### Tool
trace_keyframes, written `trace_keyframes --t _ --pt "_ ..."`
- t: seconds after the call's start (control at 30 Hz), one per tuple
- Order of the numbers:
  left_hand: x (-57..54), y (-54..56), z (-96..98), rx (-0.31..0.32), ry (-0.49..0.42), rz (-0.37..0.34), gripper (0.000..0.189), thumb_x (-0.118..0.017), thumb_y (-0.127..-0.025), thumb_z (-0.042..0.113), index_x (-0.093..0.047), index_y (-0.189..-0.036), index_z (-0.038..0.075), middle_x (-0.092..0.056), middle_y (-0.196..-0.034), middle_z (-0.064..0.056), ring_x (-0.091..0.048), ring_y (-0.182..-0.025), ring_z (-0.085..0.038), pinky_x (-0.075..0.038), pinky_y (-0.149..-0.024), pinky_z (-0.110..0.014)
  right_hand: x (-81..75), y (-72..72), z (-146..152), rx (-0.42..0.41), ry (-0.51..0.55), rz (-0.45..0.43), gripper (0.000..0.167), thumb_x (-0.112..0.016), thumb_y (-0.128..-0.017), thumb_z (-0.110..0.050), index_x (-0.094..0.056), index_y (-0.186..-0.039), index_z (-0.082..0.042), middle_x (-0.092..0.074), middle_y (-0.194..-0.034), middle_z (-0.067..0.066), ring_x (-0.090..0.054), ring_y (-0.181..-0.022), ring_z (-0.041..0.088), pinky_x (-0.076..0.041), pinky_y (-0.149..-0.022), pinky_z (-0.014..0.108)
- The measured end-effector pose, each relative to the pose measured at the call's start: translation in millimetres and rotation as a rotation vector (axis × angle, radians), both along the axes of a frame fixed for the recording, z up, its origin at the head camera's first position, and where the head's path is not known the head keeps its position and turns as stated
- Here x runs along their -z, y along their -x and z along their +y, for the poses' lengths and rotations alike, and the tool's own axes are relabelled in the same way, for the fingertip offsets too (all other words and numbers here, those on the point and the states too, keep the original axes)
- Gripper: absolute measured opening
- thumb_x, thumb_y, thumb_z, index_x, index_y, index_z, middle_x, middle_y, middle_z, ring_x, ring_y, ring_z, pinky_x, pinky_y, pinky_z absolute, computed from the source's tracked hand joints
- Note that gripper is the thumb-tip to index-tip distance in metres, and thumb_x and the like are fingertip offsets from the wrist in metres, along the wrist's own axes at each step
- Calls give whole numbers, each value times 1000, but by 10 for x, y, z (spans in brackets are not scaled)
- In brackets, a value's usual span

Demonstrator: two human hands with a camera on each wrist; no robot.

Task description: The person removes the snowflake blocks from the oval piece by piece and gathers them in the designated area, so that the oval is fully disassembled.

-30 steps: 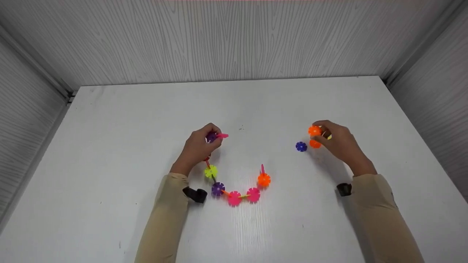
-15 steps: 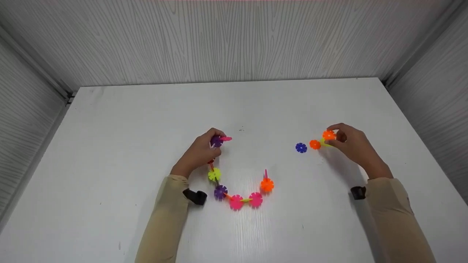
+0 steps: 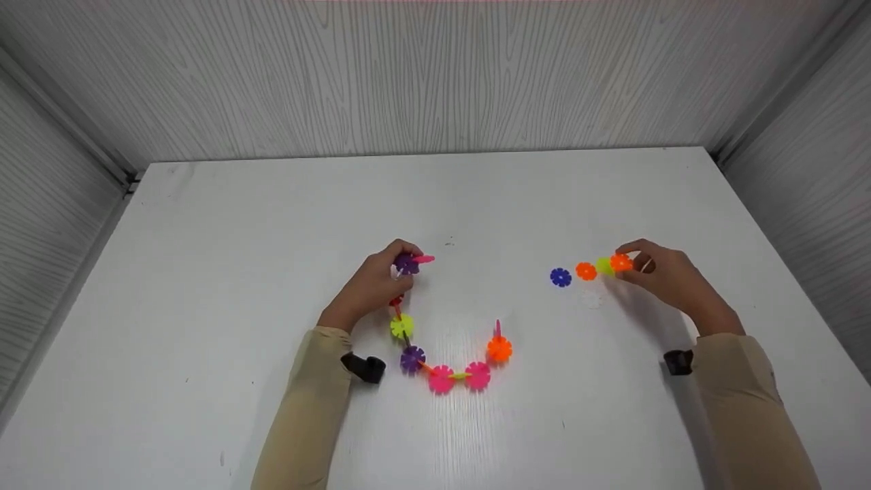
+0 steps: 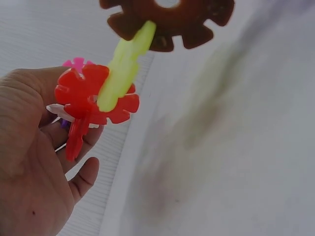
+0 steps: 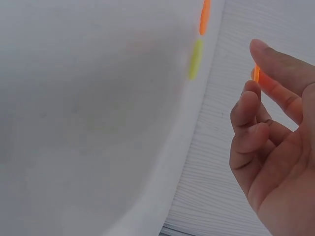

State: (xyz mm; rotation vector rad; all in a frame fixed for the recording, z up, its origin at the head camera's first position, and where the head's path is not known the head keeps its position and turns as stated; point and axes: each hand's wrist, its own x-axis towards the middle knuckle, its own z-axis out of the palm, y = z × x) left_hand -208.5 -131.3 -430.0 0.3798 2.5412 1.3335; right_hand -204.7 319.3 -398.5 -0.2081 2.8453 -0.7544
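Observation:
A chain of slotted plastic snowflake discs hangs from my left hand (image 3: 371, 282), which pinches a purple disc (image 3: 408, 264) with a pink disc (image 3: 424, 258) joined edge-on to it. From there the chain curves down through a yellow disc (image 3: 401, 327) and pink discs to an orange disc (image 3: 499, 349). In the left wrist view, a red disc (image 4: 74, 96) and a brown disc (image 4: 170, 22) are linked by a yellow one (image 4: 118, 73). My right hand (image 3: 670, 280) pinches a loose orange disc (image 3: 620, 263) by thumb and fingers, overlapping a yellow disc (image 3: 603, 266) in the head view.
Left of the right hand, a blue disc (image 3: 561, 277) and another orange disc (image 3: 586, 271) lie in a row on the white table (image 3: 272, 224). A faint, clear disc (image 3: 592, 299) lies in front of them. A grey wood-grain panel (image 3: 422, 75) stands behind the table.
My right hand has moved right and a little nearer with the orange disc, uncovering the other orange disc and the yellow one. My left hand and the chain have shifted slightly right and nearer.

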Motion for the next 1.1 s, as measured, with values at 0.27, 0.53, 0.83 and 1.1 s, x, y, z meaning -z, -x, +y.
trace_keyframes --t 0.27,0.53,0.83,1.1 --pt "-7 3 14 -37 22 -75 41 -62 -87 18 -47 -125 24 -60 -120 -4 -53 -100 -21 -50 -83 -33 54 10 14 9 -28 -81 42 -62 -94 -26 -51 -133 -14 -58 -109 19 -54 -96 30 -48 -72 30" --pt "0 4 32 -22 42 -51 40 -68 -88 20 -49 -122 24 -63 -113 -8 -55 -96 -22 -53 -79 -31 98 33 3 -12 -44 -164 31 -54 -97 -20 -55 -127 -12 -56 -113 20 -52 -98 32 -46 -75 33" --pt "-6 -4 40 -22 42 -50 38 -68 -89 22 -51 -122 27 -63 -108 -8 -55 -92 -22 -52 -78 -31 92 29 -16 -21 -59 -181 33 -56 -97 -23 -55 -128 -12 -57 -113 20 -53 -99 31 -47 -76 35" --pt "-9 -27 47 -18 52 -23 38 -68 -89 25 -53 -123 28 -64 -105 -8 -55 -85 -21 -50 -73 -28 58 10 -5 -19 -63 -179 38 -57 -96 -29 -53 -130 -12 -57 -115 21 -54 -100 32 -47 -75 35"
